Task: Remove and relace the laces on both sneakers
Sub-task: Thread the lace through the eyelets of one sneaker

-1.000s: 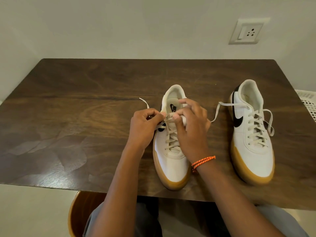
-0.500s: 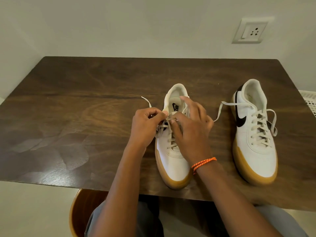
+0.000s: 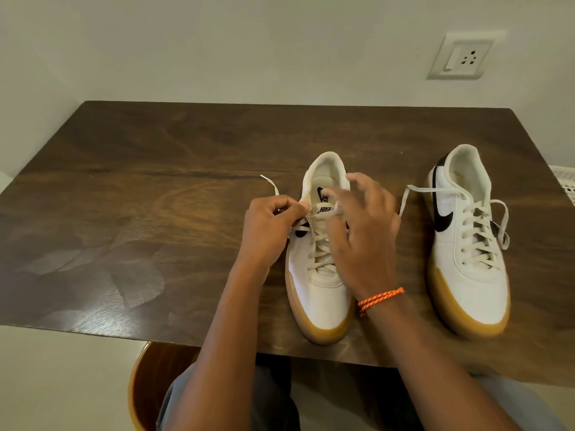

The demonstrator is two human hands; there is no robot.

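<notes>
Two white sneakers with gum soles stand on a dark wooden table (image 3: 155, 188), toes toward me. The left sneaker (image 3: 320, 293) lies between my hands, its cream lace (image 3: 319, 244) crossed up the eyelets. My left hand (image 3: 270, 225) pinches one lace end at the shoe's left top eyelet; the loose tip (image 3: 270, 183) sticks out behind it. My right hand (image 3: 364, 231) hovers over the tongue with fingers spread, blurred, touching the lace near the top. The right sneaker (image 3: 466, 244) stands fully laced, its ends untied and loose.
A wall socket (image 3: 460, 57) sits on the wall behind. A white basket edge (image 3: 564, 185) shows at the far right. A round wooden stool (image 3: 146, 384) is under the table's front edge, by my knees.
My right hand has opened and lifted off the tongue, fingers now spread. My left hand still pinches the lace end. The shoes have stayed put.
</notes>
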